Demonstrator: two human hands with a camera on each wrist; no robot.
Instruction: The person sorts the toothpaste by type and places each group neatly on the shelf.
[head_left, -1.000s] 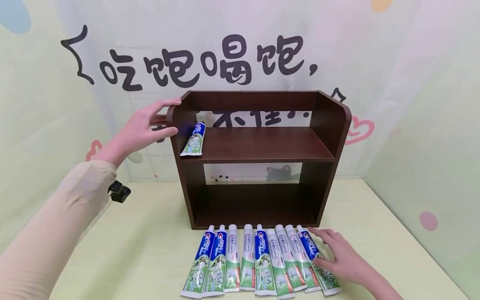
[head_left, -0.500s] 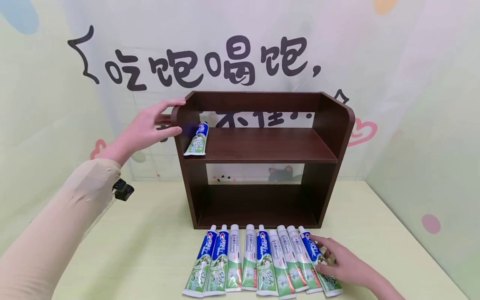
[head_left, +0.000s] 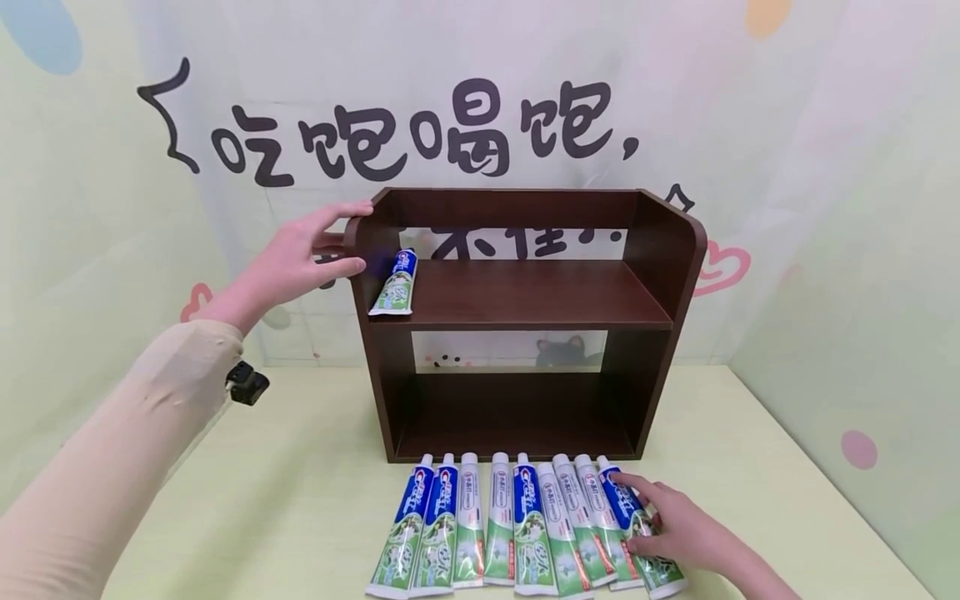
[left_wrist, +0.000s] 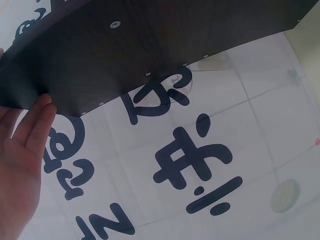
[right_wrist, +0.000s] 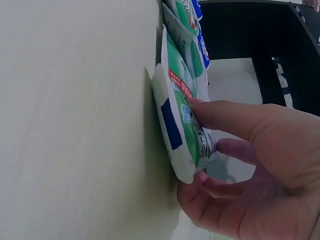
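My left hand (head_left: pixel 296 258) rests against the left side panel of a dark brown two-tier shelf (head_left: pixel 525 300), index finger on the top edge and thumb at the front edge. In the left wrist view, straight fingers (left_wrist: pixel 37 125) touch the panel's outer face. One blue-and-green toothpaste tube (head_left: pixel 396 283) leans on the upper tier at the left. In front of the shelf, my right hand (head_left: pixel 678 533) pinches the rightmost blue-and-green toothpaste tube (head_left: pixel 621 500). The right wrist view has the thumb on that tube's face (right_wrist: pixel 187 125) and the other fingers at its far side.
Several more toothpaste tubes, blue-green and white-green like this white one (head_left: pixel 500 517), lie side by side before the shelf on the pale table (head_left: pixel 285 500). A printed wall (head_left: pixel 262 67) stands behind, with side walls left and right.
My right hand has settled onto the rightmost tube, its fingers and thumb closing about it. My left hand stays at the shelf's side. The head view has shifted slightly.
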